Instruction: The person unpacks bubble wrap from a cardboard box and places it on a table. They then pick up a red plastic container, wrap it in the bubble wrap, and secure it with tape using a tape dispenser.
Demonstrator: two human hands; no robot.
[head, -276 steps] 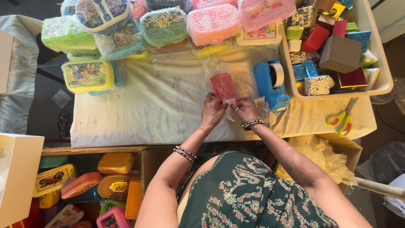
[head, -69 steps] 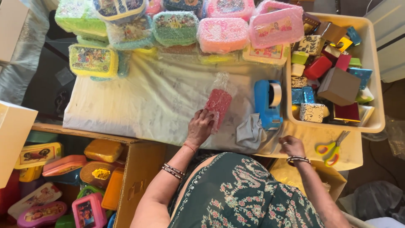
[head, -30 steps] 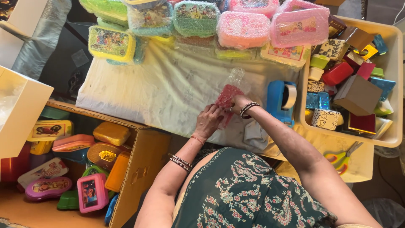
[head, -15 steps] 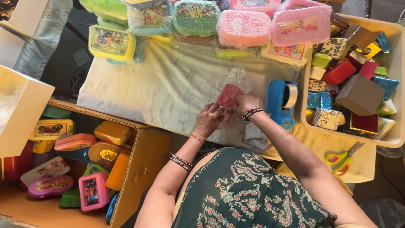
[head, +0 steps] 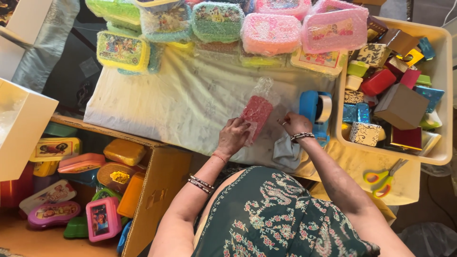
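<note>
Overhead, the left hand (head: 232,137) presses one red box wrapped in bubble wrap (head: 257,114) against the cloth-covered worktop (head: 181,104), fingers clasped on its lower end. Just beside it, the right hand (head: 296,124), fingers pinched together, touches one blue tape dispenser (head: 315,110); one pair of scissors (head: 383,177) lies well apart, right

A bubble-wrapped box (head: 256,114) lies on the cloth-covered table (head: 166,104), a tape dispenser (head: 316,112) just right of it, wrapped lunch boxes (head: 271,31) behind, scissors (head: 383,177) before the tray (head: 445,95).
</note>
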